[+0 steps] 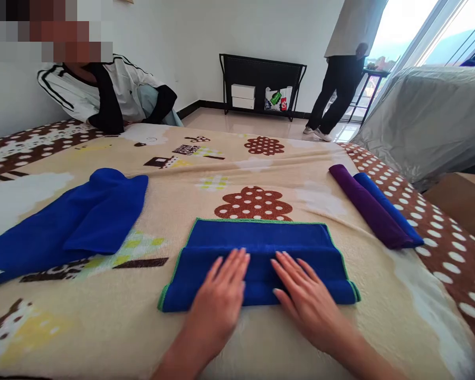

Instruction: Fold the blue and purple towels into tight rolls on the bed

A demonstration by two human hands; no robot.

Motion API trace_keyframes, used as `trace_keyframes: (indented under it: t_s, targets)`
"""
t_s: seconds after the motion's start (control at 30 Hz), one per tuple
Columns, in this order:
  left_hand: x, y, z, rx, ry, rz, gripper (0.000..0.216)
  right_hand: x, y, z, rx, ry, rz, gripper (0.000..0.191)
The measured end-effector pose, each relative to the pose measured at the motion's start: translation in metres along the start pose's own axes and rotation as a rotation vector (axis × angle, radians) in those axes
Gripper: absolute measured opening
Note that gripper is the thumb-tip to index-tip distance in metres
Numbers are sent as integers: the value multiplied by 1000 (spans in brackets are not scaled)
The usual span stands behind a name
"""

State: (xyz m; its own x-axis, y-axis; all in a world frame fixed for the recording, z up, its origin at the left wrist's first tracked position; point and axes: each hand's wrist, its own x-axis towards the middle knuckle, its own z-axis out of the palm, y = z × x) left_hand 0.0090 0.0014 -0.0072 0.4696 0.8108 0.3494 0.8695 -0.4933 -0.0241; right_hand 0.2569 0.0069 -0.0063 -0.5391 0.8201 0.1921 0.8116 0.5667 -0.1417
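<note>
Operator: Nearest me, my left hand and right hand lie flat, fingers spread, side by side on the blue towel, gripping nothing.

Desk: Its look and place?

Operator: Green-edged, near edge folded over, at six o'clock on the blanket. I count one loose blue cloth at nine and two rolls at two: purple roll, blue roll.

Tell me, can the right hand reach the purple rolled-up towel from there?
Probably yes. The right hand lies open on the folded blue towel, holding nothing. The purple roll lies farther right, beside a blue roll, with only bare blanket in between.
</note>
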Motion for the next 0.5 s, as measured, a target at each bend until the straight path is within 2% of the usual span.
trace_keyframes:
  t_s: [0.07, 0.13, 0.27, 0.33, 0.4, 0.43, 0.5]
  targets:
    - [21, 8, 8, -77, -112, 88, 55, 25, -7, 1, 110, -116, -70, 55]
    - [25, -6, 14, -124, -168, 57, 53, 34, 11, 3, 172, -160, -35, 55]
    - [-5, -70, 16, -59, -184, -258, 58, 6, 92, 11, 115, -67, 209, 57]
    - [-20, -91, 13, 12, -163, -389, 58, -14, 125, 14, 62, -40, 287, 58]
    - [-23, -93, 9, 68, -118, -425, 56, -25, 136, 15, 1, 2, 324, 59]
    - [-20, -87, 8, 82, -94, -413, 54, -24, 132, 14, -31, 29, 326, 59]
    - [-3, -64, 6, 49, -100, -300, 53, -13, 108, 12, -65, 59, 280, 58]
